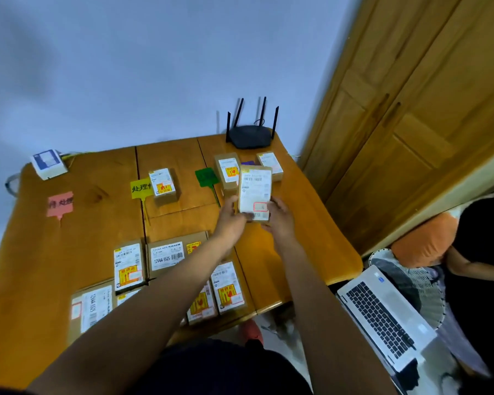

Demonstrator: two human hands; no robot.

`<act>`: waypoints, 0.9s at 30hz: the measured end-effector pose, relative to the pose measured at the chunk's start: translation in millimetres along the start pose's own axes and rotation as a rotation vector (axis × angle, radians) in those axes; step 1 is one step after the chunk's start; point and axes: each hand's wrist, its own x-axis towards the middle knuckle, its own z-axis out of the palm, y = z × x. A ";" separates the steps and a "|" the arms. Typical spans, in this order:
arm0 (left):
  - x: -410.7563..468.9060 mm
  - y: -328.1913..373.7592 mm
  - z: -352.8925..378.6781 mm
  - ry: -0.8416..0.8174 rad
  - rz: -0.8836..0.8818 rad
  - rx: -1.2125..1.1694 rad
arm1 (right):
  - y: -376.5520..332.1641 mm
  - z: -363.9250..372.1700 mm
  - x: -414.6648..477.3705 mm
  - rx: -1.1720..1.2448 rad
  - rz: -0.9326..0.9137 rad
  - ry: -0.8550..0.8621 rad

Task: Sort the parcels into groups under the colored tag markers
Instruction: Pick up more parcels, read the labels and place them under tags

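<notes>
- A wooden table (283,252) spreads beneath both outstretched arms, a pale wall beyond it and a wooden wardrobe (411,124) to the right of the hands.
- An open laptop (382,317) sits below and to the right of the right hand, off the table edge.
- A cluster of unsorted parcels (166,258) lies near the person, below and left of the hands.
- A black router (250,136) stands beyond the hands at the table's far edge.
- The left hand (231,220) and right hand (280,218) together grip a labelled parcel (255,192), raised upright between them at its lower end.
- Two sorted parcels (227,169) rest just beyond the held one.
- One parcel (163,183) sits left of the hands beside a yellow tag (139,188).
- A green tag (206,176) lies just left of the held parcel; a pink tag (60,203) lies far left.
</notes>
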 end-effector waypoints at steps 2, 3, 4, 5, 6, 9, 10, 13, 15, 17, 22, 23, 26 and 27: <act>-8.8 33.4 -6.3 0.018 0.115 -0.038 | -29.4 9.8 -7.9 0.075 -0.066 -0.018; -10.3 47.3 -9.6 0.030 0.169 -0.050 | -43.4 13.6 -12.1 0.099 -0.115 -0.027; -13.0 61.1 -13.4 0.041 0.215 -0.060 | -57.1 17.4 -15.7 0.119 -0.167 -0.033; -14.6 71.4 -17.5 0.053 0.261 -0.066 | -69.3 20.5 -19.4 0.134 -0.219 -0.036; -16.5 81.5 -22.2 0.072 0.311 -0.057 | -81.8 23.6 -22.7 0.147 -0.268 -0.041; -25.0 106.3 -33.2 0.118 0.470 -0.044 | -113.6 30.0 -32.4 0.193 -0.418 -0.088; -27.4 113.1 -35.6 0.131 0.518 -0.056 | -122.5 31.0 -35.7 0.195 -0.466 -0.107; -33.7 131.3 -41.1 0.175 0.632 -0.109 | -143.6 32.9 -44.3 0.196 -0.569 -0.139; -34.0 136.6 -44.1 0.185 0.657 -0.123 | -150.8 34.5 -44.9 0.199 -0.605 -0.158; -32.1 136.6 -45.7 0.190 0.648 -0.121 | -152.0 37.3 -42.1 0.204 -0.601 -0.164; -21.7 121.2 -44.6 0.218 0.611 -0.100 | -139.6 41.5 -33.1 0.202 -0.540 -0.160; -18.7 117.3 -44.1 0.219 0.606 -0.089 | -135.6 41.4 -29.7 0.202 -0.521 -0.157; -6.8 105.4 -41.6 0.220 0.580 -0.068 | -122.9 41.1 -18.4 0.205 -0.469 -0.141; -3.0 102.2 -40.3 0.219 0.566 -0.064 | -118.1 40.4 -13.3 0.206 -0.455 -0.138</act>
